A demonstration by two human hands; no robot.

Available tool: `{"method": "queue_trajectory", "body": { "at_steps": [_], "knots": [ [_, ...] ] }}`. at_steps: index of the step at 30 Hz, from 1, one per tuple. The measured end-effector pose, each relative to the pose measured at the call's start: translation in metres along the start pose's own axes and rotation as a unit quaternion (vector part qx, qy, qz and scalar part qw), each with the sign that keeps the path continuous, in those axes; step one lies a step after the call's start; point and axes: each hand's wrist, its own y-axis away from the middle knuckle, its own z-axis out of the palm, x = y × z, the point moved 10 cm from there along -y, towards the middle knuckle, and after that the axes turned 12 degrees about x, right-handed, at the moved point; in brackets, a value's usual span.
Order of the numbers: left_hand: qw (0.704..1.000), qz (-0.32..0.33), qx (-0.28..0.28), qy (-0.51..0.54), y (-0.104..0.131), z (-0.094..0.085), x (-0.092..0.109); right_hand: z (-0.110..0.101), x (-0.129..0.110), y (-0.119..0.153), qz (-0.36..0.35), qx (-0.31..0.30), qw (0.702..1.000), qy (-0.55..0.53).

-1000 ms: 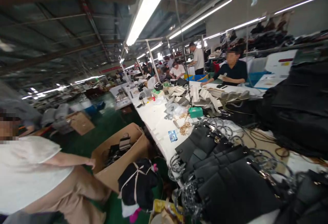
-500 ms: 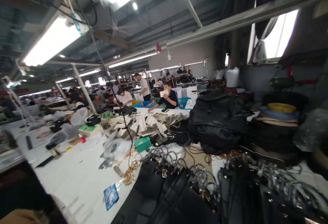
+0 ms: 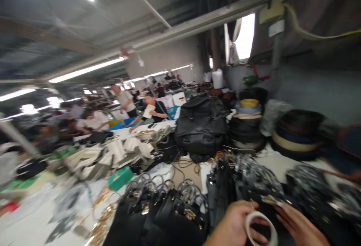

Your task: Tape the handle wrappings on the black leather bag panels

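At the lower right, my left hand (image 3: 235, 221) is closed around a pale roll of tape (image 3: 274, 234), its fingers partly inside the ring. Just right of the roll, my right hand (image 3: 301, 225) reaches toward black bags (image 3: 221, 197) with metal fittings and plastic-wrapped handles. Its fingertips are near a shiny metal fitting (image 3: 267, 199); blur hides whether they grip anything. More black bags (image 3: 158, 219) lie in a row to the left of my hands, with wrapped ring-like handles pointing away from me.
A big black backpack (image 3: 201, 126) stands behind the bags. Rolls of strap material (image 3: 245, 126) are stacked at right. A green box (image 3: 120, 178), pale scraps (image 3: 113, 150) and gold-coloured hardware (image 3: 103, 219) lie leftward. A co-worker in dark clothing (image 3: 160, 109) sits across the table.
The view has swung to the right, so the bags and backpack sit further left. Both my hands and the tape roll now show at the lower right. The blue packet has left the view.
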Motion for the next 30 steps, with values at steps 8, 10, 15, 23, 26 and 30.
{"method": "queue_trajectory", "body": {
  "at_steps": [8, 10, 15, 23, 26, 30],
  "knots": [
    [0.996, -0.072, -0.013, 0.054, -0.020, 0.004, 0.003, 0.002, -0.060, -0.003, -0.099, 0.068, 0.982, 0.148],
    [0.995, -0.063, -0.019, 0.076, -0.019, 0.006, 0.006, -0.004, -0.051, -0.006, -0.099, 0.102, 0.980, 0.141],
    [0.982, -0.076, -0.019, 0.172, -0.016, 0.007, 0.010, 0.001, -0.043, -0.008, -0.123, 0.110, 0.976, 0.145],
    [0.947, -0.097, 0.010, 0.305, -0.020, -0.003, 0.011, 0.001, -0.048, -0.011, -0.128, 0.146, 0.968, 0.160],
    [0.945, -0.098, 0.026, 0.312, -0.025, -0.010, 0.009, 0.008, -0.051, -0.010, -0.150, 0.138, 0.961, 0.185],
    [0.941, -0.105, 0.039, 0.318, -0.030, -0.016, 0.005, 0.016, -0.055, -0.008, -0.189, 0.133, 0.949, 0.213]
  ]
}}
